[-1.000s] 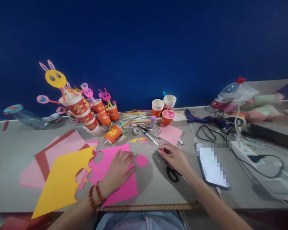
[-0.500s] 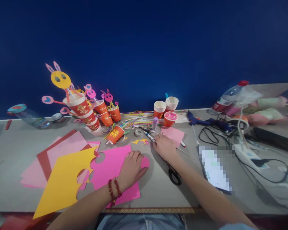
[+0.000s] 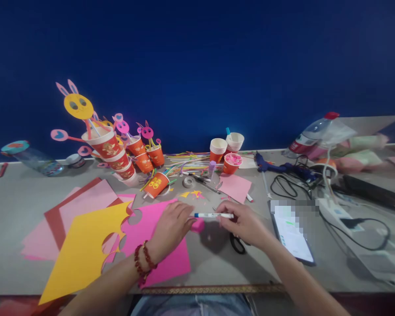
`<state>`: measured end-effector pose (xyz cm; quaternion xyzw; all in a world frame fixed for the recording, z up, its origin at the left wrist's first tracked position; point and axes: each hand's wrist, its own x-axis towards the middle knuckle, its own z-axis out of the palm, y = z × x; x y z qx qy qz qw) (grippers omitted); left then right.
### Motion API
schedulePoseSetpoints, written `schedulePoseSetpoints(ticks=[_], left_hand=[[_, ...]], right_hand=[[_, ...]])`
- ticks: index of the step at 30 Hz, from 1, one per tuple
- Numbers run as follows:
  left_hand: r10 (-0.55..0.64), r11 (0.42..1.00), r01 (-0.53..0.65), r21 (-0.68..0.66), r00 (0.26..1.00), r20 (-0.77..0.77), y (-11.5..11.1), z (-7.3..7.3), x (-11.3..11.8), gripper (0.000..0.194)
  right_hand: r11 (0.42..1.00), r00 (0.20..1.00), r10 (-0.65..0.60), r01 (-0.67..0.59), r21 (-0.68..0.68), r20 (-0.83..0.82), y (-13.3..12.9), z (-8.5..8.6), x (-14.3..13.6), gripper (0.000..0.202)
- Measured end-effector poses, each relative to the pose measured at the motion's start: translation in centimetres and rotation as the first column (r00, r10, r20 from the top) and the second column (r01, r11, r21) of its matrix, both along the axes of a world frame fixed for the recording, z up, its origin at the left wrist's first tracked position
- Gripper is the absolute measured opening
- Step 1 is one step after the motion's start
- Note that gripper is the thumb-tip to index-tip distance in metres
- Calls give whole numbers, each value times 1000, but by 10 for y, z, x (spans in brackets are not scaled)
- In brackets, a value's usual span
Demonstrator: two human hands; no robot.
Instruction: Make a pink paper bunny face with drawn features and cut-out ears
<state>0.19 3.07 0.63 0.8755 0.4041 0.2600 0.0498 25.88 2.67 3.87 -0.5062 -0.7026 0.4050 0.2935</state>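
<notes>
A white marker [image 3: 213, 215] with a blue end is pinched in the fingers of my right hand [image 3: 243, 219], held level above the table. Its blue end reaches the fingertips of my left hand [image 3: 173, 224]. That hand, with a red bead bracelet at the wrist, is closed over the bright pink sheet [image 3: 176, 259]. A small pink paper disc [image 3: 198, 225] sticks out between its thumb and fingers. Below my right hand lie black-handled scissors [image 3: 237, 244], partly hidden. To the left, a yellow sheet [image 3: 82, 245] with round cut-outs overlaps other paper.
Decorated red cups [image 3: 109, 147] stand at the back left, beside a tipped orange cup [image 3: 157, 184]. Farther right are stacked cups [image 3: 218, 149], a cup of pink scraps [image 3: 233, 162], a pink square [image 3: 235, 188], a phone [image 3: 291, 230], cables and a power strip [image 3: 339, 215].
My right hand has come back toward me from the pens, lifting the white marker. My left hand has shifted slightly left and up, with the pink disc still at its fingers.
</notes>
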Motion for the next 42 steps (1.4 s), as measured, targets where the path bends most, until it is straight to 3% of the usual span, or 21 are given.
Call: schedulePoseSetpoints(ticks=[2,5,10,13,15,16,17,18,20,21,23,24,27,29,32,38,42], left_hand=[[-36,997,35,-67,999,-11,-6,3,5,25],[-39,986,44,-161,999,36,-14,1,11,29],[-7,940,24,-339,999,53,-27,-4,18,31],[-12,840,104,-532,985,173,-34,3,17,34],[-6,749,192,-635,959,283,-37,7,11,38],[13,706,218,-674,947,320,-38,8,6,41],[44,669,225,-709,940,339,-38,7,0,44],[83,643,210,-737,937,340,-36,6,-6,47],[131,661,131,-739,949,286,-28,1,-16,46],[131,683,98,-724,958,254,-21,-2,-19,41],[64,884,-51,-465,998,10,-2,-8,-20,32],[74,950,-99,-297,993,-92,10,-11,-17,26],[136,970,-162,-182,980,-148,47,-17,-3,17],[151,976,-174,-132,974,-172,65,-20,7,16],[157,982,-173,-71,970,-187,81,-23,20,16],[152,987,-158,-35,978,-140,89,-30,21,22],[102,992,-108,-62,991,-89,71,-28,6,19]], right_hand=[[991,972,-74,48,-121,-222,-8,-7,-10,16],[960,836,-212,82,-267,-506,-16,-17,-33,29],[951,787,-255,100,-292,-562,-25,-25,-66,38],[958,795,-239,100,-269,-557,-30,-21,-69,37],[958,758,-273,156,-241,-593,-28,-12,-57,34],[956,730,-292,197,-218,-619,-25,-6,-46,33],[921,629,-367,347,-176,-685,-21,0,-32,32],[894,574,-396,420,-157,-717,-17,7,-18,34],[805,443,-416,586,-94,-794,-10,16,7,36],[791,437,-412,607,-76,-799,-8,17,14,32],[850,506,-429,505,-146,-748,-8,10,12,27],[885,558,-434,413,-218,-707,-8,3,4,27],[885,607,-466,327,-332,-645,-11,-25,-32,31],[885,641,-466,344,-315,-609,-11,-42,-50,32],[887,687,-460,382,-260,-562,-10,-56,-55,32],[883,756,-465,436,-176,-460,-14,-65,-40,29],[893,803,-444,433,-123,-398,-15,-70,-35,28]])
